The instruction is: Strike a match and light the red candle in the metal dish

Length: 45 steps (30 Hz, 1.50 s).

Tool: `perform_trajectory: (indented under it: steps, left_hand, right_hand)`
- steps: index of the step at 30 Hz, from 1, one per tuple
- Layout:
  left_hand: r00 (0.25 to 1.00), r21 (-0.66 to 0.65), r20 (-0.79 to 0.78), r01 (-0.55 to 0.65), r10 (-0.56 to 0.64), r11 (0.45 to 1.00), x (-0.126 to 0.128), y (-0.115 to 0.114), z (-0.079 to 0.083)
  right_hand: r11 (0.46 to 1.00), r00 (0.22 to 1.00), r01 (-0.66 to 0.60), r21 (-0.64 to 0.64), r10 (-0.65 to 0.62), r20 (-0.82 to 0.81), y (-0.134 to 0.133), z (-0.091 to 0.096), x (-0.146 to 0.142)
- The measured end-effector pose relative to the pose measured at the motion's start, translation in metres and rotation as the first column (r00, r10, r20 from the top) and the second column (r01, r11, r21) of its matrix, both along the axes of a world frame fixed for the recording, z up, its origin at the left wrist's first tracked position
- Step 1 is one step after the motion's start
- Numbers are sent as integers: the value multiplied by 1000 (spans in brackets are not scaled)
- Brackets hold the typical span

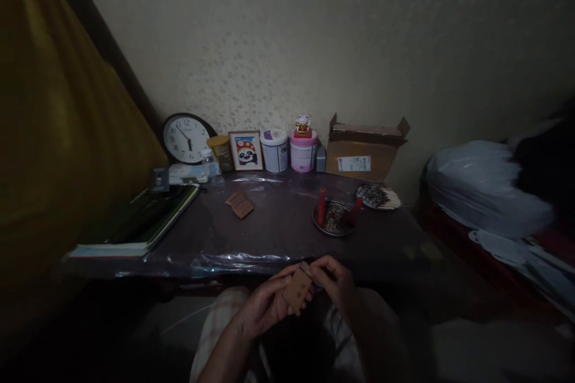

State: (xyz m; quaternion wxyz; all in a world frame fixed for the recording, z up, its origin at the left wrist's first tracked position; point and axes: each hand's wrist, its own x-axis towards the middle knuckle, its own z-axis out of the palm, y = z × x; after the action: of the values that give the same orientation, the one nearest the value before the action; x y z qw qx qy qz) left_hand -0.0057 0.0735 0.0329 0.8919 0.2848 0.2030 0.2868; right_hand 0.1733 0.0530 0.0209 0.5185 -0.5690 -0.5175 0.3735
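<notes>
Above my lap, just off the table's front edge, my left hand (271, 302) holds a small brown cardboard matchbox (296, 291) tilted, fingers wrapped under it. My right hand (336, 282) has its thumb and index finger pinched at the box's upper right end; what lies between them is too dark and small to make out. On the table ahead stands a round metal plate (335, 232) with two red candles, one upright candle (321, 208) and one leaning candle (357, 206), among dark bits. Similar brown matchboxes (240, 204) lie left of it.
Behind it a second plate (375, 206) carries dark-tipped pale sticks. Along the wall stand a clock (186, 139), a framed panda picture (245, 151), two tubs, a lucky cat figurine (302, 125) and a cardboard box (363, 155). A large green book (135, 221) lies left, near a yellow curtain (67, 119).
</notes>
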Motion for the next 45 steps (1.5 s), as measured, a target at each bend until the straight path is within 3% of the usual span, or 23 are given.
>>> perform_trajectory:
  steps: [4,8,13,21,35,45]
  left_hand:
    - [1000,-38,10,5,-5,999,-1,1,-2]
    - [1000,-47,23,8,-7,999,-3,2,-5]
    - [1000,-55,29,5,-3,998,-5,3,-7]
    - [1000,-42,29,-10,11,999,-6,1,-5]
    - [998,-18,60,5,-4,1000,-6,4,-12]
    - [998,5,61,4,-5,1000,-5,3,-12]
  right_hand:
    - [992,994,-13,129,-2,111,-2,3,-2]
    - [959,956,-128,253,51,289,-1,7,0]
    - [937,845,-285,202,146,514,0,14,6]
    - [910,709,-394,126,214,672,3,21,10]
    - [870,574,-485,87,242,782,12,24,10]
    - [870,541,-491,47,262,799,13,24,13]
